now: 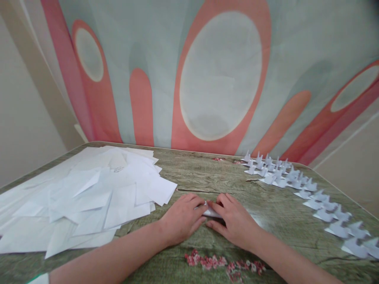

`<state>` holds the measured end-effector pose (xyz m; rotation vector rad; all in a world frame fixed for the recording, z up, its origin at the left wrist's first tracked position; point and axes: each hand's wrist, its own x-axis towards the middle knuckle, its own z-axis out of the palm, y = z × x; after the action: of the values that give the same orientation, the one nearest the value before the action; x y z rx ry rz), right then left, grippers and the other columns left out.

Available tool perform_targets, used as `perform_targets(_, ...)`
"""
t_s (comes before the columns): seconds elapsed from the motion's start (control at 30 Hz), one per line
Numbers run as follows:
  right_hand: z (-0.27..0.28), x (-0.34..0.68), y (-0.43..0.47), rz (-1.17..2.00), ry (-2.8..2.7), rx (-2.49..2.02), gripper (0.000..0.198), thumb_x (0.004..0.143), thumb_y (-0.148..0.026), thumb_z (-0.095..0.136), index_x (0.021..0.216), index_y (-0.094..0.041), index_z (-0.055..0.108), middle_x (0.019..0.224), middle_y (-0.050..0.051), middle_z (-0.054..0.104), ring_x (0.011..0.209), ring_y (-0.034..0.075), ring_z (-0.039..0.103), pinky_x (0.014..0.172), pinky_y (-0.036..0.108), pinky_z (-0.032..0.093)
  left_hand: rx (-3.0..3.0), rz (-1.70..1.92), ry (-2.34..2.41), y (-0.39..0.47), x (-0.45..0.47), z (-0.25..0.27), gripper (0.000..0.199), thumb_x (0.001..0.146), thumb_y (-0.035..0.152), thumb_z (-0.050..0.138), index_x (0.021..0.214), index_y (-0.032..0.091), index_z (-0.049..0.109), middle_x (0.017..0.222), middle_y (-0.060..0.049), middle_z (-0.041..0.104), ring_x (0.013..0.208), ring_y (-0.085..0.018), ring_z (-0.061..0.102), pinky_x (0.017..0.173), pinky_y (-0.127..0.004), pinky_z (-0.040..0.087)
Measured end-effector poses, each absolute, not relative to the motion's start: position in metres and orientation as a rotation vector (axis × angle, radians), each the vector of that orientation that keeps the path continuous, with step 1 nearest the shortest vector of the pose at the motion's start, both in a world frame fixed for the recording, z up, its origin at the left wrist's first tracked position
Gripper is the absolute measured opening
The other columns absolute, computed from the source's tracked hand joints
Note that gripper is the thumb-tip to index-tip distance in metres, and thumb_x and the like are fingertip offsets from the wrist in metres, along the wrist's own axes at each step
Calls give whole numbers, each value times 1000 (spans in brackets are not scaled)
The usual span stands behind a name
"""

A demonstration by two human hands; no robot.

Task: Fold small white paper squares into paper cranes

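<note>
Fingers (217,207) on folded white paper (212,213)

- Head view: one head-worn camera looked forward and down across the tabletop (192,173).
- Range: near the tabletop; the patterned backdrop (162,90) filled the upper frame.

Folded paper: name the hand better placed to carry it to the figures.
Probably the right hand: it touches the folded paper, as does the left hand, but is nearer the paper figures.
</note>
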<state>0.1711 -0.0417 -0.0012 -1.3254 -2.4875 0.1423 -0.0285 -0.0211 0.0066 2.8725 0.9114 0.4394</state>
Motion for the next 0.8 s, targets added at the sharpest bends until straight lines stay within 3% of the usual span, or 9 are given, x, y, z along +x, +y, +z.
perform_targets(0.33,1,171,-42,117,-2530,-1362,43,82,-49,53,112,-19,57,93,9,51,88,25,47,77,40,42,2983,335,861,-23,-28,8,30,86,31,51,111,14,52,105,-8,57,106,-23,48,93,-39,38)
perform_targets(0.8,2,173,-42,173,-2525,-1346,48,79,-49,56,116,-17,55,94,9,51,88,24,46,79,41,42,3056,334,793,-33,-26,11,21,88,20,46,105,12,55,103,-9,57,108,-22,47,95,-37,38)
